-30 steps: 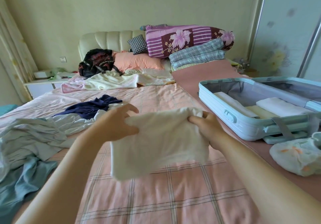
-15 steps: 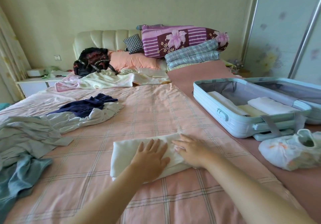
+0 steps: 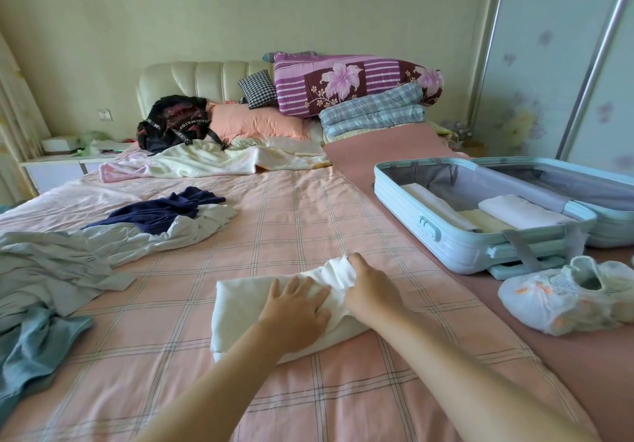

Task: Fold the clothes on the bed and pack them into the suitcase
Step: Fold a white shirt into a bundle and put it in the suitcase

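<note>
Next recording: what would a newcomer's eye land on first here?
Both hands work on the white garment, near the centre of the bed: the left hand presses it flat while the right hand grips its bunched right end. To the right lies the open light-blue suitcase with folded pale clothes inside; crumpled unfolded clothes sprawl at the left.

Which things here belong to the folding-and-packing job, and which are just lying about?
Job: white garment, pressed by left hand, gripped by right hand; open suitcase; unfolded clothes.
Lying about: black backpack; pink pillow; purple quilt.
</note>
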### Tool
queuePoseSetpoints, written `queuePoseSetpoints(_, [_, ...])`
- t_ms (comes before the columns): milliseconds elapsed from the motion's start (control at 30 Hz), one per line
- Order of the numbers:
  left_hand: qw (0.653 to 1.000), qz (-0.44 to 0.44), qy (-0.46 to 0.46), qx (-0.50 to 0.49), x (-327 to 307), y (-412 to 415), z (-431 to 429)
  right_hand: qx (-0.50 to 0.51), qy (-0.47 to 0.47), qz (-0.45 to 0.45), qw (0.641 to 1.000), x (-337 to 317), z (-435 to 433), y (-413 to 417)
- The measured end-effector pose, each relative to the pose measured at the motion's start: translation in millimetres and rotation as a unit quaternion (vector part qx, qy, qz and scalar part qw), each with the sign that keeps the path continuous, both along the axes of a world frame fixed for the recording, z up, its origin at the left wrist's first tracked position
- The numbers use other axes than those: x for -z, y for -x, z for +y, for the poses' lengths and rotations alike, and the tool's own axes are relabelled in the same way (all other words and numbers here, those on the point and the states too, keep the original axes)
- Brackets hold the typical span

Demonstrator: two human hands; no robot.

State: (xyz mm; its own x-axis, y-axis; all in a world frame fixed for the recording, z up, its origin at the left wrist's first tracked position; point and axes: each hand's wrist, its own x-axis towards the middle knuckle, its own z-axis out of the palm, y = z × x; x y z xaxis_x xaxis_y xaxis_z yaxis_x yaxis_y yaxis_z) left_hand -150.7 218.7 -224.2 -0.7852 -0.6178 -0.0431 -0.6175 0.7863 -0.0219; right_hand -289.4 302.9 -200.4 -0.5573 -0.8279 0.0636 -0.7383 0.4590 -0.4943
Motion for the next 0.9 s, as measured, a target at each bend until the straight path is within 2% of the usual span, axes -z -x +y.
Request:
queuePoseSetpoints(67, [0.995, 0.077, -0.057, -0.005, -7.3, -4.5, -4.0, 0.024, 0.022, 0.007, 0.999, -4.5, -3.0, -6.9])
queuePoseSetpoints(133, [0.989, 0.128, -0.076, -0.015, -10.4, -11.9, -7.0, 0.098, 0.005, -0.060, 0.993, -7.7, -7.4, -6.3])
queuePoseSetpoints(200, [0.994, 0.092, -0.062, -0.005, -8.6, -19.1, -8.1, 0.165, -0.028, -0.175, 0.970, -13.8, -7.9, -3.4])
queuePoseSetpoints(267, [0.998, 0.037, -0.043, 0.010, -2.2, -22.8, -6.2, 0.174, -0.005, -0.241, 0.955, -21.4, -7.8, -1.6])
queuePoseSetpoints(333, [0.998, 0.014, -0.051, 0.019, -0.9, -21.2, -3.7, 0.152, 0.053, -0.259, 0.952, -26.2, -8.5, -5.9])
queuePoseSetpoints(367, [0.996, 0.035, -0.079, 0.011, -4.7, -20.4, -3.9, 0.134, 0.079, -0.236, 0.959, -27.7, -8.7, -10.2])
queuePoseSetpoints(400, [0.986, 0.106, -0.128, -0.012, -10.9, -19.9, -5.4, 0.114, 0.095, -0.193, 0.970, -29.7, -8.7, -15.2])
queuePoseSetpoints(433, [0.956, 0.206, -0.202, -0.053, -18.0, -20.8, -8.2, 0.090, 0.100, -0.142, 0.981, -31.1, -8.2, -20.6])
queuePoseSetpoints(500, [0.837, 0.417, -0.335, -0.118, -34.6, -27.0, -13.7, 0.030, 0.105, -0.025, 0.994, -32.4, -6.8, -33.2])
queuePoseSetpoints(533, [0.783, 0.489, -0.363, -0.130, -41.8, -31.1, -18.4, 0.002, 0.104, 0.032, 0.994, -32.3, -6.0, -40.4])
queuePoseSetpoints(567, [0.750, 0.526, -0.378, -0.133, -47.9, -35.3, -23.2, -0.024, 0.107, 0.081, 0.991, -33.3, -4.3, -49.6])
queuePoseSetpoints(600, [0.734, 0.538, -0.394, -0.127, -54.2, -38.8, -26.4, -0.055, 0.103, 0.116, 0.986, -31.5, -4.9, -57.3])
queuePoseSetpoints(667, [0.729, 0.519, -0.427, -0.130, -61.8, -42.8, -30.1, -0.121, 0.074, 0.128, 0.982, -28.8, -7.0, -71.1])
queuePoseSetpoints(700, [0.737, 0.505, -0.424, -0.144, -60.7, -42.4, -33.6, -0.149, 0.064, 0.092, 0.983, -28.9, -7.3, -75.0])
queuePoseSetpoints(767, [0.768, 0.486, -0.372, -0.186, -56.3, -40.7, -40.5, -0.175, 0.086, -0.043, 0.980, -31.8, -5.6, -77.1])
queuePoseSetpoints(833, [0.788, 0.478, -0.328, -0.208, -52.0, -39.9, -47.0, -0.162, 0.145, -0.138, 0.966, -32.0, -2.6, -75.3])
queuePoseSetpoints(900, [0.799, 0.469, -0.307, -0.219, -49.3, -41.7, -52.3, -0.092, 0.162, -0.156, 0.970, -27.5, -1.7, -73.4])
